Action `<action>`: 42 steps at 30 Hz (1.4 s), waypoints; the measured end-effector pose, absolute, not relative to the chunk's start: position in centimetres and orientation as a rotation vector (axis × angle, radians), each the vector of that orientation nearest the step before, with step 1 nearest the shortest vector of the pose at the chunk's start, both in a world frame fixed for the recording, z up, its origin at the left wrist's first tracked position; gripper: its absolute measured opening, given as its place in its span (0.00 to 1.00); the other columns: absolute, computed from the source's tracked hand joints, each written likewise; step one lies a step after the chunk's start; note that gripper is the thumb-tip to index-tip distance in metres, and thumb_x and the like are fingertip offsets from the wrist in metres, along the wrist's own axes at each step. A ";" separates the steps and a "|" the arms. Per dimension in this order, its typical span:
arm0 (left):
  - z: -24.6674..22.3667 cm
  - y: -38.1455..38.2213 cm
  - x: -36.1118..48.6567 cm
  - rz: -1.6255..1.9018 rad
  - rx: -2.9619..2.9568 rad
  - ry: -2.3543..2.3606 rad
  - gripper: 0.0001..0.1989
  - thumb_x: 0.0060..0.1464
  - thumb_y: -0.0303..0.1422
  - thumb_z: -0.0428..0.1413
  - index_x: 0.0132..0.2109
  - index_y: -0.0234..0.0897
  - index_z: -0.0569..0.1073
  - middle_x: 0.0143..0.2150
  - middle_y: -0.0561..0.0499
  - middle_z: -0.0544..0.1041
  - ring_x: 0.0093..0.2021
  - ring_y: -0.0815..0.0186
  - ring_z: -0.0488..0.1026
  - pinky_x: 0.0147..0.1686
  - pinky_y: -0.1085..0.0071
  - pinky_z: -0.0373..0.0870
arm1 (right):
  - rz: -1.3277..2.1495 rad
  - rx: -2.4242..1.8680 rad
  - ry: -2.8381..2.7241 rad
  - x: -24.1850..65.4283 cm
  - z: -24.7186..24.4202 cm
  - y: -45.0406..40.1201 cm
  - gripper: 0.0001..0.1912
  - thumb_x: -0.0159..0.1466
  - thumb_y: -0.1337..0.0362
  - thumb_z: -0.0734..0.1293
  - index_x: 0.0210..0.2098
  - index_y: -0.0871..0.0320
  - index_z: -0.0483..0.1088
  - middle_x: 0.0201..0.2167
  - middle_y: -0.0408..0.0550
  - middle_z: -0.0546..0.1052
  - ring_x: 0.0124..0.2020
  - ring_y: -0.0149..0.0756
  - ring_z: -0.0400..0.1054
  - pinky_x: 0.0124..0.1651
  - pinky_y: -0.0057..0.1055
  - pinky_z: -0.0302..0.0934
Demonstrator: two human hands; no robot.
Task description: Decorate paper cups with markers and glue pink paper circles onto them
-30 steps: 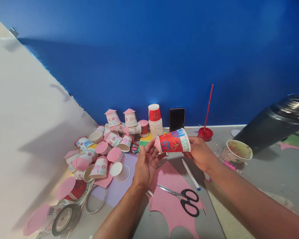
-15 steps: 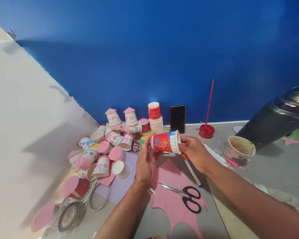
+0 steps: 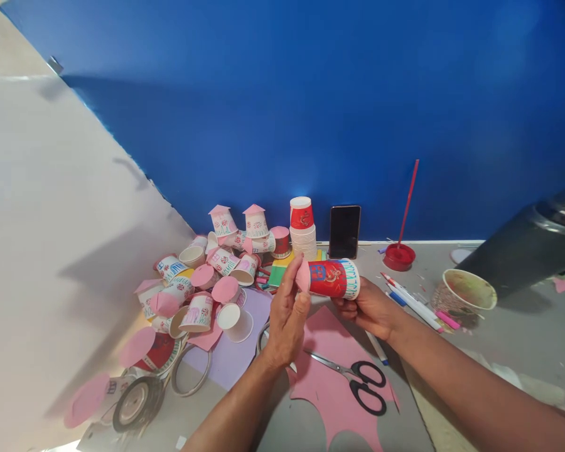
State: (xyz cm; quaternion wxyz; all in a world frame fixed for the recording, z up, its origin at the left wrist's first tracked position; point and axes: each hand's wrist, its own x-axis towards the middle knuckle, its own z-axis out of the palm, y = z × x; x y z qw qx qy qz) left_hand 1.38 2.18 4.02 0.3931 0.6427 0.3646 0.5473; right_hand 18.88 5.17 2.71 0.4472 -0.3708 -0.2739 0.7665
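A red paper cup [image 3: 332, 279] lies sideways between my hands, drawn with a blue window and green and blue strokes near its white rim. A pink paper piece [image 3: 303, 277] covers its base end. My left hand [image 3: 285, 320] is closed about that base end, fingers behind and thumb in front. At the rim end my right hand [image 3: 374, 309] grips the cup from the right, its fingertips partly hidden. Under them lies a cut pink paper sheet [image 3: 320, 395] carrying black-handled scissors [image 3: 346, 371]. A marker [image 3: 376, 348] rests just right of the sheet.
Decorated paper cups with pink tops [image 3: 198, 312] are heaped at left, near tape rolls [image 3: 139, 405]. Behind stand a cup stack [image 3: 303, 238] and a phone [image 3: 344, 232]. Rightward are a red dish with a stick [image 3: 399, 257], markers [image 3: 412, 304], a stained cup [image 3: 468, 290] and a dark flask [image 3: 513, 245].
The cup has turned in my hands, and the pink paper on its base now shows. My left thumb has come forward against it. The whole view has shifted slightly.
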 end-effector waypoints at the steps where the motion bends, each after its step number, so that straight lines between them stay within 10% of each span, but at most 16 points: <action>1: 4.0 2.1 1.4 1.390 1.659 0.922 0.31 0.69 0.50 0.50 0.74 0.48 0.61 0.76 0.46 0.60 0.75 0.48 0.57 0.73 0.50 0.57 | 1.911 -0.908 -0.665 18.8 2.7 5.2 0.14 0.41 0.68 0.74 0.22 0.58 0.64 0.13 0.35 0.65 0.15 0.16 0.44 0.20 0.18 0.37; 30: 4.5 2.4 0.8 1.448 1.719 0.893 0.24 0.66 0.42 0.58 0.67 0.51 0.71 0.76 0.47 0.61 0.76 0.49 0.55 0.74 0.49 0.55 | 2.176 -0.680 -0.559 18.7 1.6 4.5 0.14 0.49 0.69 0.73 0.25 0.57 0.63 0.14 0.33 0.60 0.16 0.18 0.40 0.20 0.16 0.37; 36: 4.1 2.6 1.3 1.392 1.528 0.741 0.48 0.50 0.53 0.68 0.73 0.52 0.59 0.76 0.42 0.59 0.75 0.44 0.57 0.70 0.48 0.62 | 2.170 -0.624 -0.574 18.7 1.8 4.5 0.17 0.51 0.67 0.74 0.23 0.57 0.59 0.14 0.32 0.58 0.17 0.18 0.38 0.21 0.16 0.39; 42: 3.8 2.5 2.4 1.261 1.385 0.831 0.44 0.42 0.45 0.74 0.65 0.41 0.69 0.65 0.39 0.73 0.65 0.47 0.71 0.63 0.53 0.69 | 2.178 -0.614 -0.621 17.8 1.3 3.9 0.21 0.51 0.64 0.75 0.21 0.57 0.56 0.14 0.31 0.54 0.17 0.18 0.35 0.21 0.17 0.37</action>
